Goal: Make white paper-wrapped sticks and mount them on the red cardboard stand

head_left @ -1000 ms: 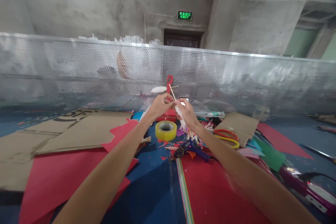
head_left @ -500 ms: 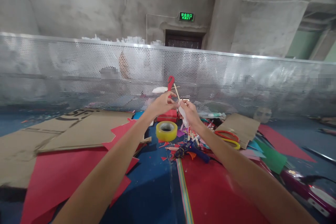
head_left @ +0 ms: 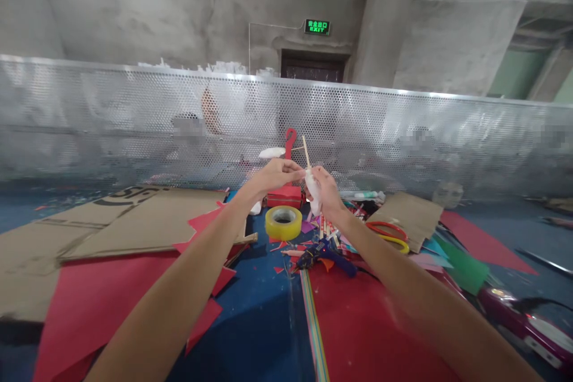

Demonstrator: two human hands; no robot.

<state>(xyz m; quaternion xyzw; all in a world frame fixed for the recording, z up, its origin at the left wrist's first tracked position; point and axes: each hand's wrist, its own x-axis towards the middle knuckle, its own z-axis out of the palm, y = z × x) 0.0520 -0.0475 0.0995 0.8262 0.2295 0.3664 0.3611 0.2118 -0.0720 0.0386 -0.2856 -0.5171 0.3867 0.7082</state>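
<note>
My right hand [head_left: 326, 190] is closed round a soft white piece [head_left: 313, 191], from whose top a thin wooden stick [head_left: 306, 152] rises almost upright. My left hand [head_left: 280, 174] meets it from the left, its fingers pressed together at the top of the white piece. Behind my hands stands a red hook-shaped piece [head_left: 289, 142] on a red box [head_left: 285, 196], with a white oval piece [head_left: 272, 153] sticking out to its left. A roll of yellow tape [head_left: 283, 224] lies just below the box.
A blue glue gun [head_left: 329, 258] lies below my right hand. Orange and yellow scissor handles [head_left: 388, 236] are to the right. Cardboard [head_left: 147, 221] and red sheets [head_left: 116, 292] cover the left; a perforated metal panel [head_left: 134, 125] stands behind.
The stick has turned more upright. My left fingers have moved slightly right and down onto the top of the white piece, and more of that piece shows.
</note>
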